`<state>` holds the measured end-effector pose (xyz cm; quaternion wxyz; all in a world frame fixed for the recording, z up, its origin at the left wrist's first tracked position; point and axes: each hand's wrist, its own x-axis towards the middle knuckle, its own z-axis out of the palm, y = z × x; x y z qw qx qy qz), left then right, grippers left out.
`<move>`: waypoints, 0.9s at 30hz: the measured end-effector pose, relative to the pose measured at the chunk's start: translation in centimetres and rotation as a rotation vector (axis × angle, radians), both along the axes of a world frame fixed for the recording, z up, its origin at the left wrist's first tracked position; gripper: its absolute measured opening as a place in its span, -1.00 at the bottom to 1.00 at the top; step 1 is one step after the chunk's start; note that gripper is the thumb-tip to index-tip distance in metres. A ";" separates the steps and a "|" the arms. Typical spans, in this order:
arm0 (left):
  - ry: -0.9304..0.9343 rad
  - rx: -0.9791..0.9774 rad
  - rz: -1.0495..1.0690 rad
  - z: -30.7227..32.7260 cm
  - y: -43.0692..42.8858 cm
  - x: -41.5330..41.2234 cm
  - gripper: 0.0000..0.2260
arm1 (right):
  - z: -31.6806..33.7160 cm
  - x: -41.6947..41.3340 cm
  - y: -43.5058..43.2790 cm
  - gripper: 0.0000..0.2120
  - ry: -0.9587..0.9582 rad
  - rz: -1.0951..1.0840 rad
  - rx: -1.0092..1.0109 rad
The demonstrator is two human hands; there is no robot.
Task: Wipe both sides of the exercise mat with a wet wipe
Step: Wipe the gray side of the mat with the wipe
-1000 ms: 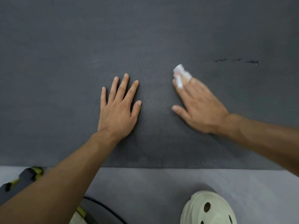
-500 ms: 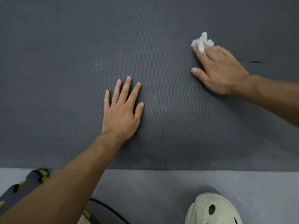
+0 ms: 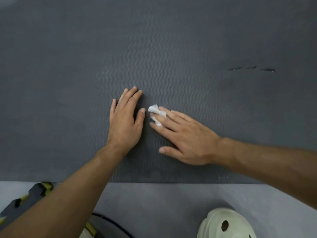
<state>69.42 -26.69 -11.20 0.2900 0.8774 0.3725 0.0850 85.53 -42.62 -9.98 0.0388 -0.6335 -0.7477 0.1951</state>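
A dark grey exercise mat [image 3: 171, 48] with a fine wavy texture fills most of the head view; its near edge runs across the lower part. My left hand [image 3: 125, 121] lies flat on the mat, fingers straight and together, palm down. Right beside it, my right hand [image 3: 185, 136] presses a crumpled white wet wipe [image 3: 157, 114] onto the mat under straight fingers. The wipe pokes out past the fingertips, almost touching my left thumb.
Small tears [image 3: 252, 69] mark the mat at the right. Below the mat's edge is light grey floor [image 3: 154, 203]. A pale green perforated shoe [image 3: 224, 224] sits at the bottom right; a dark and yellow object [image 3: 36, 191] and a black cable [image 3: 113, 224] lie at the bottom left.
My right hand swept the wipe from the upper right of the mat back down and left, ending next to my left hand. My left hand stayed flat, its fingers drawn closer together.
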 end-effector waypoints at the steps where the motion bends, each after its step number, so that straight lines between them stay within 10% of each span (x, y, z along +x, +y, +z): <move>1: -0.024 -0.019 0.015 0.1 0.1 0.0 -0.59 | 0.3 -0.2 -0.1 -0.34 0.051 -0.011 0.000; 9: -0.240 -0.100 0.089 2.1 -0.4 1.5 -0.75 | 4.0 1.2 3.3 -0.70 0.589 -0.625 0.049; 17: -0.429 -0.706 0.296 4.1 -1.9 5.1 -0.81 | 3.6 1.8 5.2 -0.69 1.207 -1.081 -0.024; 27: -0.325 -0.202 0.471 3.8 4.8 1.8 -0.96 | 1.2 6.6 2.4 -0.93 0.470 -0.931 0.239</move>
